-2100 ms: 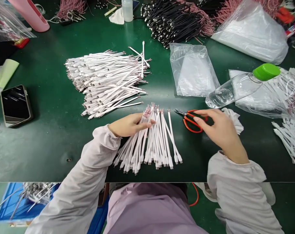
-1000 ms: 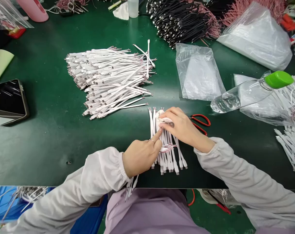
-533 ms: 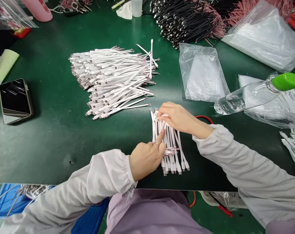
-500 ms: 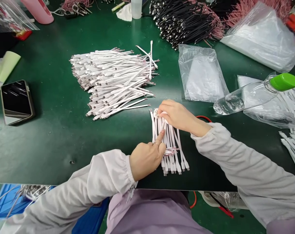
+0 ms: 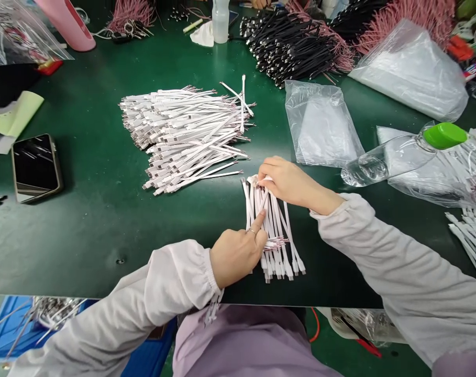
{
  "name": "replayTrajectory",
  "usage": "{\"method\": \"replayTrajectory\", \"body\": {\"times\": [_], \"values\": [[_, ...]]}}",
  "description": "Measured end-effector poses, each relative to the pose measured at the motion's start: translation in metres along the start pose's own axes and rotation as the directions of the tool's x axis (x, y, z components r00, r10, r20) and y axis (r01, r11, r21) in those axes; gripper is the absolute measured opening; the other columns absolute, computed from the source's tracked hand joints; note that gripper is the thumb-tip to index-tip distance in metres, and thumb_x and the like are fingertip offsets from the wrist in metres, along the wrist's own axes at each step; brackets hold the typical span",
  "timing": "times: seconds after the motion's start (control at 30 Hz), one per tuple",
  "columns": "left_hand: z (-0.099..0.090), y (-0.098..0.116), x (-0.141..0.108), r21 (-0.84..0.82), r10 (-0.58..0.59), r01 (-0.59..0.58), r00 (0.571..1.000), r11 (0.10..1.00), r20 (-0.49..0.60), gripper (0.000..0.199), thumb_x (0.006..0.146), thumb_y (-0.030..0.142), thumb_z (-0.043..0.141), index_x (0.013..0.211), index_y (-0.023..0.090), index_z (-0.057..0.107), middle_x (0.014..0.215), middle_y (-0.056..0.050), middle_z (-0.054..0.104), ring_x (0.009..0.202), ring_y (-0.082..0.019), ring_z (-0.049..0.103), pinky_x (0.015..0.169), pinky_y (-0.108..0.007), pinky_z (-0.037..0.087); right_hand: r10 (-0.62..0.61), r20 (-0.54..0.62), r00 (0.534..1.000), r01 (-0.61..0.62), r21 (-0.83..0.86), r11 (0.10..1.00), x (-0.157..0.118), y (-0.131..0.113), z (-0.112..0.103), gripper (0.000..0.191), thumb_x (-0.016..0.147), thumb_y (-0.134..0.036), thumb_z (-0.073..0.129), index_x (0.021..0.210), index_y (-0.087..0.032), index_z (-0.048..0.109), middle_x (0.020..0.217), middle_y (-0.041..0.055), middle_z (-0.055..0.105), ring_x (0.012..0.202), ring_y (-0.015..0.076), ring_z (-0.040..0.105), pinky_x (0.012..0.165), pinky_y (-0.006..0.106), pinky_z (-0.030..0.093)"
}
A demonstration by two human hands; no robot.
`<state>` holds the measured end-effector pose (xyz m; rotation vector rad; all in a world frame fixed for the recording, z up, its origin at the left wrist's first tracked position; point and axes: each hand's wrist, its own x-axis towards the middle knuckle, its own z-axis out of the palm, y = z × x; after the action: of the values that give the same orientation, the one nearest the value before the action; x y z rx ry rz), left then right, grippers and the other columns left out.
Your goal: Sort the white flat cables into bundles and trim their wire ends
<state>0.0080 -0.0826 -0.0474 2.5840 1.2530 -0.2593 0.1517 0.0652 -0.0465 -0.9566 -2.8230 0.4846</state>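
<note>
Short white cables lie side by side near the table's front edge, connectors toward me. My left hand is curled around a bunch of similar white cables; their reddish bare wire ends poke out past the fingers, and connectors show below the wrist. Its ringed index finger stretches out onto the laid cables. At the far ends of that row, my right hand pinches a white cable end between thumb and fingers, with the exact grip partly hidden. Farther left is a large heap of white cables.
Right of the heap lie a plastic bag and a clear bottle with a green cap. Black cables are piled at the back. A phone rests at left. A blue bin stands below the table edge.
The view has shifted slightly, so the background sits a little lower. Both hands stay almost in place at the cable row, with only small finger movement on the right.
</note>
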Motion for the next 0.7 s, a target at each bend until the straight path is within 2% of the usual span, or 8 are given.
{"method": "replayTrajectory", "body": {"times": [0.1, 0.17, 0.33, 0.57, 0.7], "values": [[0.000, 0.000, 0.000, -0.010, 0.004, -0.004, 1.000, 1.000, 0.001, 0.022, 0.091, 0.006, 0.031, 0.093, 0.011, 0.053, 0.152, -0.025, 0.025, 0.067, -0.021, 0.070, 0.043, -0.032, 0.049, 0.055, 0.131, 0.990, -0.066, 0.075, 0.995, -0.004, -0.004, -0.004, 0.006, 0.083, -0.020, 0.057, 0.078, -0.019, 0.055, 0.088, 0.0047, 0.057, 0.083, 0.0200, 0.053, 0.071, 0.030, 0.037], [0.001, -0.001, 0.000, -0.021, 0.002, -0.002, 1.000, 1.000, -0.006, 0.021, 0.091, 0.007, 0.033, 0.094, 0.011, 0.053, 0.152, -0.025, 0.027, 0.068, -0.021, 0.070, 0.044, -0.031, 0.049, 0.071, 0.186, 0.980, -0.089, 0.089, 0.992, -0.005, -0.006, -0.005, 0.009, 0.081, -0.022, 0.061, 0.077, -0.019, 0.053, 0.087, 0.0035, 0.056, 0.081, 0.0186, 0.053, 0.068, 0.029, 0.035], [0.002, -0.001, 0.000, -0.036, -0.003, 0.002, 1.000, 0.999, -0.030, 0.020, 0.091, 0.008, 0.033, 0.094, 0.011, 0.053, 0.151, -0.025, 0.028, 0.066, -0.019, 0.069, 0.044, -0.029, 0.047, 0.054, 0.223, 0.973, -0.084, 0.126, 0.988, 0.002, -0.002, -0.003, 0.008, 0.083, -0.020, 0.056, 0.076, -0.019, 0.053, 0.086, 0.0024, 0.056, 0.071, 0.0149, 0.050, 0.065, 0.028, 0.033], [0.001, 0.000, 0.001, -0.027, -0.003, 0.003, 1.000, 1.000, 0.001, 0.023, 0.091, 0.007, 0.030, 0.092, 0.012, 0.053, 0.152, -0.023, 0.027, 0.066, -0.020, 0.069, 0.043, -0.031, 0.047, 0.067, 0.280, 0.958, -0.099, 0.103, 0.990, 0.005, -0.002, -0.009, 0.004, 0.081, -0.018, 0.056, 0.077, -0.019, 0.054, 0.086, 0.0027, 0.057, 0.068, 0.0146, 0.050, 0.061, 0.027, 0.032], [0.001, -0.001, 0.000, -0.047, -0.012, 0.011, 1.000, 0.999, -0.011, 0.020, 0.091, 0.008, 0.033, 0.093, 0.012, 0.052, 0.152, -0.024, 0.028, 0.065, -0.018, 0.068, 0.043, -0.029, 0.046, 0.065, 0.277, 0.959, -0.096, 0.101, 0.990, 0.006, -0.001, -0.005, 0.003, 0.080, -0.019, 0.057, 0.077, -0.019, 0.055, 0.086, 0.0029, 0.059, 0.069, 0.0151, 0.052, 0.061, 0.027, 0.033]]}}
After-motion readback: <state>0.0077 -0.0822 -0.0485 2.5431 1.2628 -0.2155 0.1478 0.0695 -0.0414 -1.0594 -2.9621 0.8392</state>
